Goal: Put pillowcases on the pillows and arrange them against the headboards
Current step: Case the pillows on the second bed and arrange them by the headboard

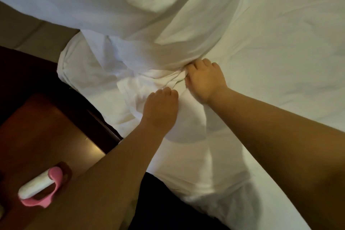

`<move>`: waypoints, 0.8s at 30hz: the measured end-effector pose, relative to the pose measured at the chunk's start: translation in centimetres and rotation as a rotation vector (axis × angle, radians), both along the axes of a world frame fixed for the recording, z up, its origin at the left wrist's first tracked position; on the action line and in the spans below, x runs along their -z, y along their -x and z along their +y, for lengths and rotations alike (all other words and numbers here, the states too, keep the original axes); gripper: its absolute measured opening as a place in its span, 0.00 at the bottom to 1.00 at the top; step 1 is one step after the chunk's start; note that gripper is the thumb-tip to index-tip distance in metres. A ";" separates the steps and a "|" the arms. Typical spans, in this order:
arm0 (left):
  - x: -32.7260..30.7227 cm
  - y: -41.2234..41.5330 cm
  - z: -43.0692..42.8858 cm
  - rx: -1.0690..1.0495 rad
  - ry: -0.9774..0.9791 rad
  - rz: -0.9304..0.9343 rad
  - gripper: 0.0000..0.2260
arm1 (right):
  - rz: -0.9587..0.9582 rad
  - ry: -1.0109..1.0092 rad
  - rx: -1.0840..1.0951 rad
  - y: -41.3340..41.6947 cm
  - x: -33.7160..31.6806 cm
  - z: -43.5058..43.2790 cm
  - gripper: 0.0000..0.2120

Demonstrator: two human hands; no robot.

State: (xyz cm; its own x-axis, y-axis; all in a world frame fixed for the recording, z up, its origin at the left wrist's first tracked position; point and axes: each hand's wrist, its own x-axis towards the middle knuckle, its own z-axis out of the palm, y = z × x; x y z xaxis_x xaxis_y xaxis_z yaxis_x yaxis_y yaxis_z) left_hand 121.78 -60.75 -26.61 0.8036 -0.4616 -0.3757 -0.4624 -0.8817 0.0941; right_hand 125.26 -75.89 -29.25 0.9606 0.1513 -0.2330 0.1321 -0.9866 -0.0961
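Note:
A white pillow [87, 65] lies at the corner of the bed, partly wrapped in a loose white pillowcase [149, 56] that bunches across its near end. My left hand [160, 106] presses down on the crumpled cloth at the pillow's open end, fingers curled into the folds. Just to its right and a little farther off, my right hand [203, 80] is closed on a gathered bunch of the pillowcase edge. How much of the pillow sits inside the case is hidden by the folds. A second white pillow [56, 2] lies along the top left.
The white bed sheet [280, 71] spreads to the right. A dark wooden nightstand [43, 127] stands left of the bed, with a pink and white handset [40, 186] on it. A tan headboard [28, 30] shows at far left.

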 end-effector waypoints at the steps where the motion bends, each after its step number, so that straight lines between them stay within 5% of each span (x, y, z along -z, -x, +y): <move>1: -0.4 0.2 -0.2 0.002 0.025 -0.019 0.10 | -0.011 0.003 0.043 -0.1 0.2 -0.5 0.13; 5: -0.4 -1.3 -1.8 0.020 0.030 -0.044 0.09 | -0.093 -0.002 0.208 -0.9 0.6 -2.4 0.18; 12: 1.8 -4.9 -4.5 0.181 -0.060 -0.324 0.08 | -0.086 -0.168 0.168 -1.9 1.7 -5.0 0.25; 17: 2.9 -5.9 -6.0 0.206 -0.183 -0.173 0.07 | -0.092 -0.303 0.149 -2.9 1.6 -5.9 0.25; 21: 0.6 -7.1 -7.8 0.154 -0.267 -0.032 0.05 | -0.049 -0.197 0.068 -3.7 1.9 -6.9 0.21; 24: 0.8 -7.4 -7.4 -0.060 -0.082 0.068 0.07 | -0.073 -0.156 0.017 -4.3 1.8 -7.7 0.22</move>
State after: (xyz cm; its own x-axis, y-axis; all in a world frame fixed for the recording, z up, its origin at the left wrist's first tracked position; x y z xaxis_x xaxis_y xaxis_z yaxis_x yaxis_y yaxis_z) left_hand 129.18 -68.20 -27.41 0.8000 -0.3790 -0.4651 -0.4039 -0.9134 0.0496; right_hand 129.54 -83.58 -31.03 0.9769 0.1634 -0.1376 0.1274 -0.9627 -0.2386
